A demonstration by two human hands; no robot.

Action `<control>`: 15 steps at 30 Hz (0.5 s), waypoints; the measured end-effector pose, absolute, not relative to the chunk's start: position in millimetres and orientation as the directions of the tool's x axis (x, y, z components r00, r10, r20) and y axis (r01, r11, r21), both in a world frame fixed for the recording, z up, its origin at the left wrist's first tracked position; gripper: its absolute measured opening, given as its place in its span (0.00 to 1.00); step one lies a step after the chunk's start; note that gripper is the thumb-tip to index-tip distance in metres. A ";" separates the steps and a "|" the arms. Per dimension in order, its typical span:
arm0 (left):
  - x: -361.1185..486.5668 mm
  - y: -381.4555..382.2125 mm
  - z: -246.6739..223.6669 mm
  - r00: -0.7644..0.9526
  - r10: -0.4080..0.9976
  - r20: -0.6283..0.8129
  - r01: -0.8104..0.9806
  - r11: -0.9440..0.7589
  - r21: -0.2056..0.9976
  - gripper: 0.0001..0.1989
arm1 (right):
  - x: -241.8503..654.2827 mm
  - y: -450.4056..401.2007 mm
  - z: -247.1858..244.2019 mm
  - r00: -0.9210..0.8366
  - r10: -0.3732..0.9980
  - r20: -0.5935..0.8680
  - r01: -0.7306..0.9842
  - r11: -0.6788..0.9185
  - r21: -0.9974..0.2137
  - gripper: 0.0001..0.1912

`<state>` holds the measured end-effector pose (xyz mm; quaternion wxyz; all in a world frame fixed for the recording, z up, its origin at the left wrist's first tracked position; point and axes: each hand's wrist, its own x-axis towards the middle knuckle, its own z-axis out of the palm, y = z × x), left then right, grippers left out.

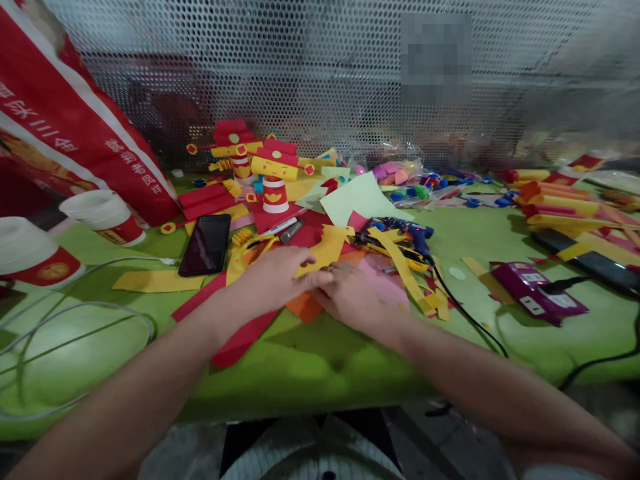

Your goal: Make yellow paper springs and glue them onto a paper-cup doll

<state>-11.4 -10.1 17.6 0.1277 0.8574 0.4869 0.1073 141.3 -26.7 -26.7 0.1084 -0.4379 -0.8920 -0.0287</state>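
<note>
White Chinese characters are slanting across a large red-and-white glossy bag (93,110), upper left, staying too unclear to read.

Yellow paper piece (331,243); partly hidden; beside red paper (309,230)

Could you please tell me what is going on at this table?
A person's left hand and right hand meet beside a yellow paper piece, among coloured scraps; whether they grip anything is unclear. A phone lies to the left, a glue gun to the right. Two red-and-yellow paper figures stand behind.
</note>
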 end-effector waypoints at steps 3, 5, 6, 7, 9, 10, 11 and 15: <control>-6.4 -22.7 6.4 0.581 0.812 -0.052 0.764 -0.523 0.379 0.24 | 141.6 -23.5 -28.4 -0.585 0.802 0.118 0.798 0.596 -0.096 0.11; -9.4 -26.7 -6.1 0.602 0.798 -0.032 0.729 -0.533 0.429 0.21 | 142.2 -24.0 -27.9 -0.601 0.792 0.109 0.786 0.610 -0.098 0.10; -12.3 -28.2 -11.8 0.596 0.802 -0.026 0.737 -0.534 0.415 0.17 | 142.5 -25.0 -27.5 -0.617 0.778 0.114 0.773 0.627 -0.094 0.09; -15.8 -29.8 -16.6 0.577 0.817 -0.018 0.761 -0.529 0.374 0.12 | 143.2 -26.1 -27.0 -0.646 0.753 0.122 0.749 0.657 -0.090 0.09; -23.4 -33.6 -22.8 0.565 0.825 -0.017 0.797 -0.541 0.268 0.07 | 146.2 -27.8 -26.4 -0.722 0.676 0.145 0.672 0.736 -0.084 0.09; -27.3 -36.0 -24.3 0.576 0.817 -0.007 0.797 -0.560 0.224 0.09 | 148.8 -27.9 -26.4 -0.752 0.639 0.163 0.635 0.768 -0.079 0.09; -31.2 -38.7 -25.0 0.602 0.798 0.011 0.782 -0.592 0.196 0.10 | 152.1 -27.3 -26.7 -0.769 0.611 0.188 0.610 0.789 -0.068 0.08; -48.5 -49.0 -25.2 0.742 0.651 0.162 0.609 -0.755 0.245 0.15 | 170.9 -18.3 -30.8 -0.779 0.564 0.273 0.589 0.808 0.011 0.11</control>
